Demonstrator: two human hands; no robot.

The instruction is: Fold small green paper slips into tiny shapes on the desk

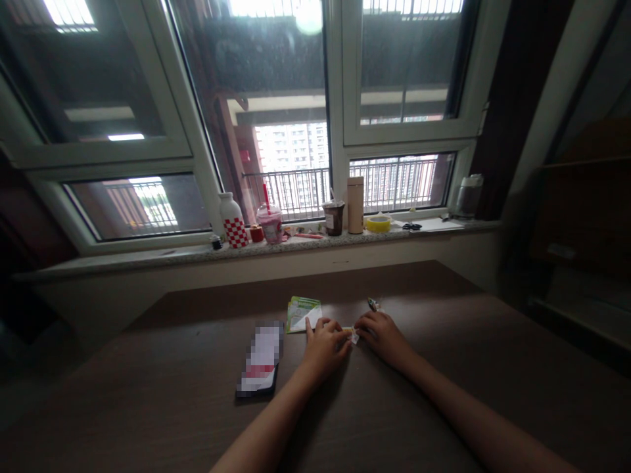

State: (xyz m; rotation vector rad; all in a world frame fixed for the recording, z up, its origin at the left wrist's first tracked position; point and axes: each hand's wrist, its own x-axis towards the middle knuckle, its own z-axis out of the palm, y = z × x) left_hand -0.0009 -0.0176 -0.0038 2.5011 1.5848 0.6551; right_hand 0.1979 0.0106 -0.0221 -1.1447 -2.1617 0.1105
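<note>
Over the middle of the brown table [167, 368], my left hand [325, 347] and my right hand [382, 336] are close together. Between their fingertips is a small white and yellow paper-like piece [354, 337], too small to identify. The fingers of both hands are closed on it, partly covering it. Just beyond my left hand lies a small stack of green and white cards [304, 311], with one finger of that hand at its near edge. A small dark and colourful item [373, 304] lies just past my right hand; its kind is unclear.
A phone [261, 358] with a blurred screen lies left of my left hand. Along the windowsill [296, 246] stand a checkered bottle [233, 220], a pink drink cup [269, 223], a dark drink cup [334, 218], a beige flask [355, 205] and a yellow tape roll [378, 225].
</note>
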